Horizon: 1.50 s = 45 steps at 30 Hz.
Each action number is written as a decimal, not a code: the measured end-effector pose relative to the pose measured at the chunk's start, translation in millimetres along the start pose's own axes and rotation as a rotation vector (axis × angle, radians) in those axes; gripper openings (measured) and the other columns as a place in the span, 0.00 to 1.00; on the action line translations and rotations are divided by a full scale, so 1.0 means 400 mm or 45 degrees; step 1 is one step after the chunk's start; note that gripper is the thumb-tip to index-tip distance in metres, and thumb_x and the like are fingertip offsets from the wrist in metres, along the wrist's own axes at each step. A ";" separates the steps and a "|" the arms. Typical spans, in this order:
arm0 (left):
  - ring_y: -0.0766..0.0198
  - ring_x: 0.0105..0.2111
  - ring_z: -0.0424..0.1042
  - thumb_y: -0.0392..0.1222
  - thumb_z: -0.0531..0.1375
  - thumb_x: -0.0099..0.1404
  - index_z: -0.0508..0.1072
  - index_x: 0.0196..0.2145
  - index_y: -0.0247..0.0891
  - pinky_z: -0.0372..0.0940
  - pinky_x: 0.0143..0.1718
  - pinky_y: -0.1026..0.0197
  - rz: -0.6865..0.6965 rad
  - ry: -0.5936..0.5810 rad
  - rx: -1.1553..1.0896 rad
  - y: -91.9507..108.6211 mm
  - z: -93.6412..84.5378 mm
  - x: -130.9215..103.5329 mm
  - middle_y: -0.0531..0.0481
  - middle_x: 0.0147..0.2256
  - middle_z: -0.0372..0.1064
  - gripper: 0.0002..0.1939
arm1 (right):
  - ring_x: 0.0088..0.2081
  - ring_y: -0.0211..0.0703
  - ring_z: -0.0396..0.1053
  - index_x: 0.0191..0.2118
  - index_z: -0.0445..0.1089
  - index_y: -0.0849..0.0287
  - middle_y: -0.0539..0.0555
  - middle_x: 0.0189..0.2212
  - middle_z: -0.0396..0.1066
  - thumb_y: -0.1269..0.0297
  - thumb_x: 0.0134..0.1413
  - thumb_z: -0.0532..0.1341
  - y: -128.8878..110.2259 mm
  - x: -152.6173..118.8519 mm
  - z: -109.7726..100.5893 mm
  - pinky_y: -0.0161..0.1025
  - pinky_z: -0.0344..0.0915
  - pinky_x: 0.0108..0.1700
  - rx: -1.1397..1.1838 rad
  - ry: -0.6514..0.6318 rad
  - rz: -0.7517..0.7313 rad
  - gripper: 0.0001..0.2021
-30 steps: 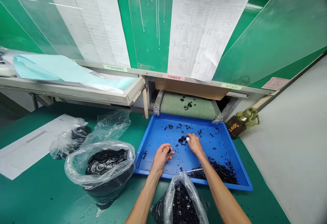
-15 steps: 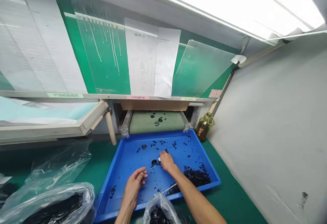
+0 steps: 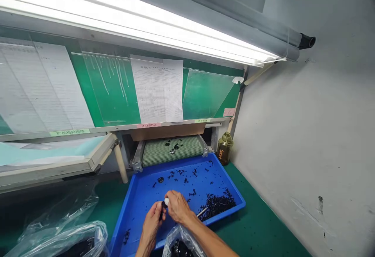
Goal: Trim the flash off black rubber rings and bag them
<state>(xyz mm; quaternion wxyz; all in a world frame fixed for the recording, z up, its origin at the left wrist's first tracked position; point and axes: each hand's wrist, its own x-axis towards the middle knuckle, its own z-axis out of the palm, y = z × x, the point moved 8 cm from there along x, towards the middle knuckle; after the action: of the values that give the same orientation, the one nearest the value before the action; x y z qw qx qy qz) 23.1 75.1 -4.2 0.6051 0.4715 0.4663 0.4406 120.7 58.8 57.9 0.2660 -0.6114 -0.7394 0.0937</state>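
Observation:
My left hand [image 3: 151,222] is closed on a small black round part [image 3: 164,204], held up above the front of the blue tray [image 3: 137,215]. Against that part my right hand [image 3: 177,207] pinches a small white object [image 3: 166,201], whose kind I cannot make out. Fingers partly cover both things. Another black ring-shaped part [image 3: 160,180] lies in the tray, behind my hands. Small black scraps are scattered over the tray, with a heap of them [image 3: 218,205] at its right. Just below my hands stands a clear bag [image 3: 181,235] with black parts inside.
Behind the tray is a green ribbed conveyor belt [image 3: 155,156] carrying several black parts. A sport bottle [image 3: 225,148] stands by the right wall. To the left lies a larger plastic bag [image 3: 99,231] of black parts. A thin stick [image 3: 202,211] rests by the heap.
My right hand has moved from the middle of the tray toward my left hand. The black round part that lay beside it is now up between both hands. The view has tilted upward.

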 end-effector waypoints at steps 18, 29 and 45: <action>0.70 0.15 0.58 0.57 0.58 0.53 0.62 0.38 0.39 0.50 0.18 0.68 0.007 0.084 -0.061 -0.038 -0.002 -0.006 0.61 0.15 0.60 0.22 | 0.23 0.34 0.65 0.40 0.63 0.58 0.46 0.25 0.63 0.73 0.48 0.50 0.063 -0.031 0.092 0.30 0.61 0.24 0.642 -0.376 0.085 0.12; 0.70 0.17 0.59 0.53 0.53 0.61 0.64 0.42 0.37 0.53 0.21 0.67 0.074 0.088 -0.014 -0.025 -0.005 -0.019 0.60 0.17 0.58 0.18 | 0.21 0.34 0.63 0.41 0.70 0.61 0.48 0.20 0.66 0.69 0.52 0.50 0.075 -0.031 0.102 0.29 0.60 0.25 0.786 -0.393 0.215 0.14; 0.73 0.17 0.60 0.55 0.63 0.51 0.66 0.31 0.36 0.54 0.18 0.68 -0.032 0.293 -0.365 -0.017 -0.050 -0.019 0.56 0.21 0.62 0.20 | 0.39 0.44 0.68 0.43 0.71 0.61 0.60 0.40 0.69 0.79 0.49 0.51 0.212 0.100 0.164 0.36 0.60 0.42 0.202 -0.455 0.231 0.18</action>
<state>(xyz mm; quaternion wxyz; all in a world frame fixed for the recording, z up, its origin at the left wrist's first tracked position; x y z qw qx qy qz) 2.7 69.9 -12.2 0.6143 0.3209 0.4708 0.5459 155.6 129.1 -25.5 0.1686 -0.6263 -0.7069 0.2821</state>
